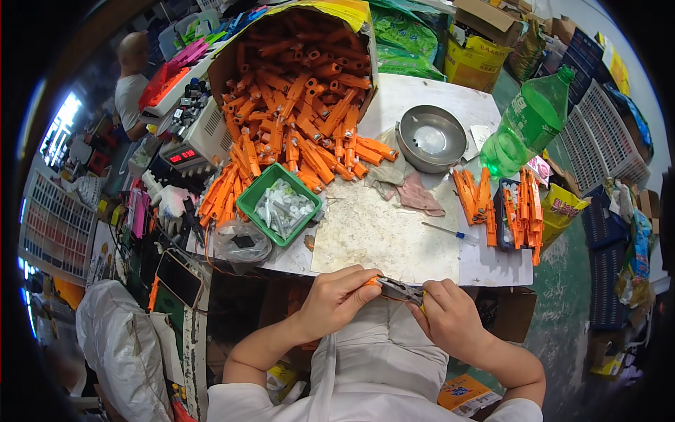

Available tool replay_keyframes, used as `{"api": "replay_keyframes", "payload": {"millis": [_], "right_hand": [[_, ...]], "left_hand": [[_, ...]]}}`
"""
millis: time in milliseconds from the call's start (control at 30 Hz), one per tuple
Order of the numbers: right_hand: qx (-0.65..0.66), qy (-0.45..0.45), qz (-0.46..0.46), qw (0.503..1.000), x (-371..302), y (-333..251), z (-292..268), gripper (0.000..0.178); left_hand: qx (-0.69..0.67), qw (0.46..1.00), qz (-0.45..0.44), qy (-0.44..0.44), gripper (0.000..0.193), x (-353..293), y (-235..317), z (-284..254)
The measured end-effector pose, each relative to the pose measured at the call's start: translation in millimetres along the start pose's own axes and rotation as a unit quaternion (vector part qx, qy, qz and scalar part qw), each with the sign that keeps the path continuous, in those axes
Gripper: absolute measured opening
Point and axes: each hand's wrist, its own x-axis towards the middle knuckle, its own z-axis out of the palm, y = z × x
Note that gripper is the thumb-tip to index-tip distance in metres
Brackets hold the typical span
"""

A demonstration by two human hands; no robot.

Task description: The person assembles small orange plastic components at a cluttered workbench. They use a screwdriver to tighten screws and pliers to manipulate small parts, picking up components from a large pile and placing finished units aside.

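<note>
My left hand (336,301) is closed around a small orange plastic part (373,280), most of it hidden by the fingers. In my right hand (451,318) is a pair of pliers (401,288) with dark metal jaws and a bit of yellow handle showing. The jaws point left and meet the orange part; whether they grip it cannot be made out. Both hands are over my lap, just off the table's front edge. Beyond them lies a stained, pale work sheet (380,239). A green basket (261,200) with clear plastic pieces stands left of it.
Many orange plastic parts (302,119) spill from a large box at the back left. A metal bowl (431,137), a pinkish rag (420,197) and a pen (453,232) lie to the right. A green bottle (527,116) stands behind a dark bin (503,211). One person (130,88) is at far left.
</note>
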Motion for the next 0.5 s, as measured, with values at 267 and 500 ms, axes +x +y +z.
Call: {"api": "replay_keyframes", "payload": {"millis": [267, 500], "right_hand": [[0.011, -0.008, -0.044, 0.999, -2.1, 9.7, -3.9, 0.023], [0.058, 0.036, -0.164, 0.984, 12.1, 49.8, 7.9, 0.027]], "left_hand": [[-0.252, 0.946, -0.183, -0.094, 0.029, -0.7, 1.7, -3.2], [-0.509, 0.792, -0.287, -0.177, 0.034, -4.1, -5.5, 2.5]]}}
